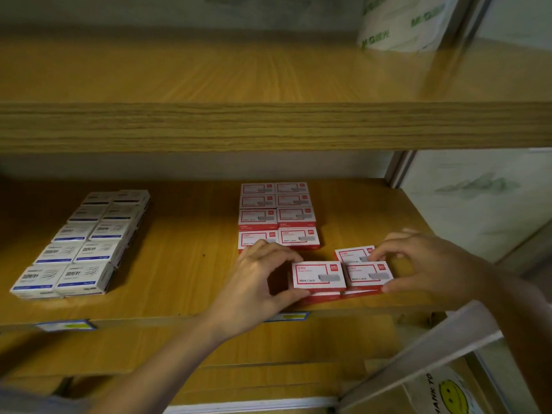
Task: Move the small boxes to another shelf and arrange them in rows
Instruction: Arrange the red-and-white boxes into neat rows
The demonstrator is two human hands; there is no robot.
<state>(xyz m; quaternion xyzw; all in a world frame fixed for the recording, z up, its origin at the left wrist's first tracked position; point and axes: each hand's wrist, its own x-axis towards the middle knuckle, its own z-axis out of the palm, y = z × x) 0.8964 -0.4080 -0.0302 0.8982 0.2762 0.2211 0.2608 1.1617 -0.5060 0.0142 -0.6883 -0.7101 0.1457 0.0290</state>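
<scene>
Small red-and-white boxes (277, 215) lie in two neat columns on the middle wooden shelf (191, 264). Closer to the shelf's front edge sit two short stacks of the same boxes side by side. My left hand (257, 282) grips the left stack (318, 277), thumb at its front, fingers at its back. My right hand (430, 264) grips the right stack (368, 274) from the right side. One more red box (352, 253) lies just behind the right stack, under my right fingers.
Blue-and-white boxes (83, 246) fill two columns at the shelf's left. The upper shelf (268, 127) overhangs, with a white printed bag (400, 22) at its right. A slanted metal bar (424, 351) and a smiley-face bag (448, 389) are at the lower right.
</scene>
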